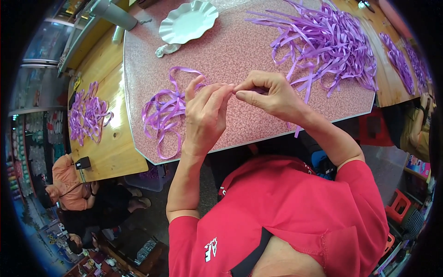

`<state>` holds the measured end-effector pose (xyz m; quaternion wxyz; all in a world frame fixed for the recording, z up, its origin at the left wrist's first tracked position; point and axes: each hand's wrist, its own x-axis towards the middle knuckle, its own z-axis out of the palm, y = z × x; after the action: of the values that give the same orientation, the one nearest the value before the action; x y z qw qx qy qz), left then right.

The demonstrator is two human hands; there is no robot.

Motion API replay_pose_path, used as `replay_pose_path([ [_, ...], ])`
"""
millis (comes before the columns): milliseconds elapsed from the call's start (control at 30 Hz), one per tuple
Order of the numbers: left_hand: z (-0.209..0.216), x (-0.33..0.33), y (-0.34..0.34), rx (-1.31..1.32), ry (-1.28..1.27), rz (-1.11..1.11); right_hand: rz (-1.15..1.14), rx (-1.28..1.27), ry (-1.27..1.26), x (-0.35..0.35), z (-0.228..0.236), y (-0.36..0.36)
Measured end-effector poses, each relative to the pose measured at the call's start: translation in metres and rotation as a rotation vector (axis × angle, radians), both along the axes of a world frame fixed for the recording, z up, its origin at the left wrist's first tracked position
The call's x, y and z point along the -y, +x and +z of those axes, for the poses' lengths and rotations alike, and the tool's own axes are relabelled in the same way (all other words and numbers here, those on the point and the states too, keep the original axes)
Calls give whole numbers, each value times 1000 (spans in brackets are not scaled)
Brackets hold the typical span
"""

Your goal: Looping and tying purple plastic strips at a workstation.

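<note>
Over the pink-patterned tabletop (249, 124), my left hand (205, 111) and my right hand (274, 94) meet at the fingertips, both pinching. A loose tangle of purple ribbon (161, 111) lies beside my left hand and runs behind its fingers. A bit of purple shows inside the curled fingers of my right hand. The exact spot between the fingertips is too small to make out. Beyond my right hand spreads a big heap of purple ribbons (327, 46), with a few strands passing behind my wrist and over the table's near edge.
A white scalloped dish (189, 22) stands at the far side, beside a small white crumpled item (167, 50). More purple ribbon (87, 113) lies on the wooden table (115, 152) at left, and bundles (399, 64) at right. Other people sit left and right; red stools (398, 205) stand at right.
</note>
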<state>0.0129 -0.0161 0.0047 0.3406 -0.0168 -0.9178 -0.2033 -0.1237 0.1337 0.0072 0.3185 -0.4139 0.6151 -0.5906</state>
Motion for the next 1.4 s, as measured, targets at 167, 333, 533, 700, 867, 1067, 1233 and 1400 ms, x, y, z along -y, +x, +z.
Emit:
replay_pose_path([
  [167, 3, -5, -1, 106, -35, 82, -108, -485, -147, 3, -8, 0],
  [333, 2, -7, 3, 179, 176, 36, -137, -478, -211, 5, -4, 2],
  [533, 2, -16, 3, 252, 683, -16, -78, -421, -247, 4, 3, 2],
  [700, -5, -17, -3, 202, 645, 50, -102, -429, -247, 5, 4, 2],
  [867, -5, -21, -1, 199, 882, 23, -115, -459, -297, 6, -4, 0],
  [1067, -10, -17, 0, 167, 1014, -85, -93, -446, -232, 5, 0, -5],
  [1233, -5, -15, 2, 192, 1258, -149, 21, -176, -144, 2, -1, -12],
  [1400, -12, -6, 6, 230, 1139, -127, 20, -75, -74, 0, 4, -11],
])
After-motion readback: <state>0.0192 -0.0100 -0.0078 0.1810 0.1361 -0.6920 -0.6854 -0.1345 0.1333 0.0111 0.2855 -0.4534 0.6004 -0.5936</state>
